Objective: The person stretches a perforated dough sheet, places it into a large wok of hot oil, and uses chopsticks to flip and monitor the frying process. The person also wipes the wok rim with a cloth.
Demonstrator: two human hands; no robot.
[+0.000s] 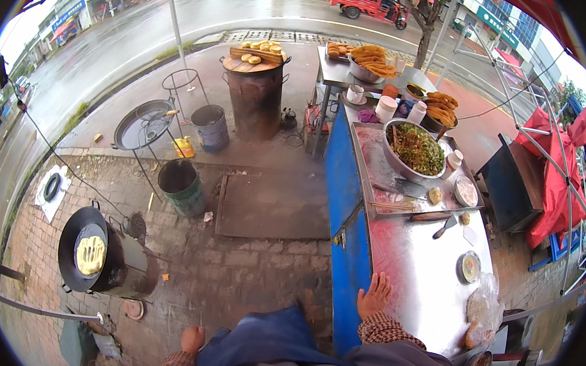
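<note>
My right hand (375,295) rests with spread fingers on the left edge of a metal-topped work table (415,265), holding nothing. Low in the picture, my left hand (193,339) hangs beside a blue apron (270,338); its fingers look curled, with the inside hidden. Farther up the table stand a large metal bowl of chopped greens (415,149), a cleaver (401,188), a wooden rolling pin (429,217) and a small scraper (445,227). At the left, a piece of slotted dough (90,255) lies in the oil of a black wok (68,248) on a drum stove.
A drum oven (253,97) carries round flatbreads (262,45). Buckets (181,187) and a basin on a stand (143,125) occupy the left side. Fried dough pieces (372,60) fill a bowl on the far table. Tent poles and a wet road lie beyond.
</note>
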